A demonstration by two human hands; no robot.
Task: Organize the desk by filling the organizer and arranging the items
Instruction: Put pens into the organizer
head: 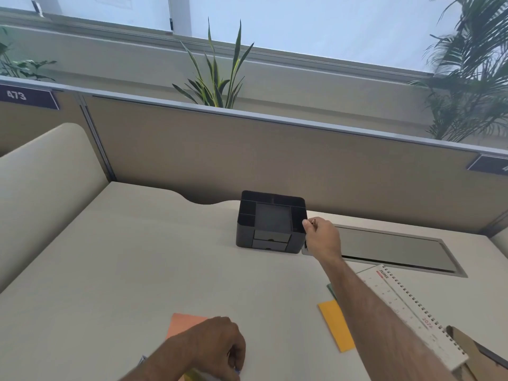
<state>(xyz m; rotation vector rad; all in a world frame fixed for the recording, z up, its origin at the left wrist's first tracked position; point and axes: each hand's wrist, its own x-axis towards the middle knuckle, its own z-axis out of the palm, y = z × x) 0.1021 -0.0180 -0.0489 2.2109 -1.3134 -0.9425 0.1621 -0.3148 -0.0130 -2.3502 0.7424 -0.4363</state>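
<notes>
A black desk organizer (270, 222) with several compartments and two small drawers stands at the back of the desk. My right hand (321, 237) reaches to its right side and pinches a small thin dark item at the organizer's right rim; what the item is I cannot tell. My left hand (220, 349) rests near the desk's front edge, fingers curled round a pen-like thing with a blue tip, over an orange sticky pad (182, 324). A yellow sticky pad (336, 325) lies beside my right forearm.
A white spiral desk calendar (406, 312) lies at the right, with a brown cardboard piece (467, 345) beside it. A grey cable hatch (390, 248) is set in the desk behind. A beige partition (247, 158) closes the back; a side panel (41, 188) stands at left.
</notes>
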